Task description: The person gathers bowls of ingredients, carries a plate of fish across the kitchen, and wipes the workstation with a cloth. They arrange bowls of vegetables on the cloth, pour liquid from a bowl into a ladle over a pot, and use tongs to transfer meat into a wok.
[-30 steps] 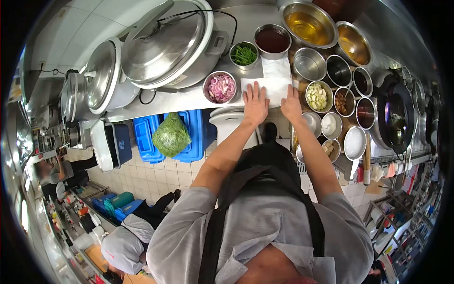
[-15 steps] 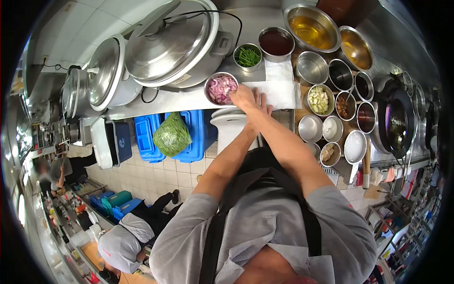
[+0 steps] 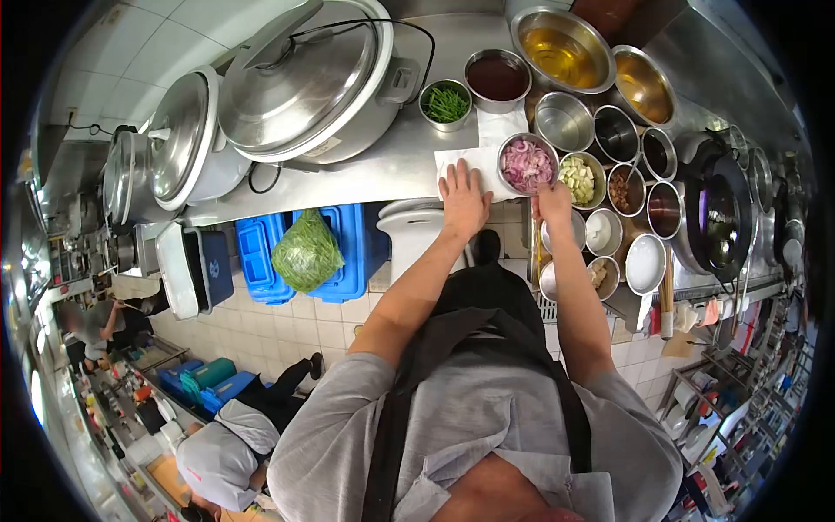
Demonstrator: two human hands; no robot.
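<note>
My right hand (image 3: 553,202) grips the near rim of a metal bowl of sliced red onion (image 3: 527,164), its fingers pinched on the edge. The bowl is over the right part of the white paper towels (image 3: 502,130), close beside the bowl of pale green diced vegetable (image 3: 577,179). Flat on the left part of the towels lies my left hand (image 3: 465,200), fingers spread, holding nothing. Behind the towels stand a bowl of chopped green herbs (image 3: 445,105) and a bowl of dark red liquid (image 3: 497,76).
Two large bowls of yellow liquid (image 3: 565,54) stand at the back right. Several small metal bowls and a dark wok (image 3: 724,213) are on the right. Big lidded cookers (image 3: 300,78) fill the left counter. Below are blue bins (image 3: 361,248) with a bagged green vegetable (image 3: 308,252). A co-worker (image 3: 226,457) bends behind.
The onion bowl has moved right along the counter, from left of the towels to beside the diced vegetable. My arms have uncrossed; my left hand now presses on the towels at left.
</note>
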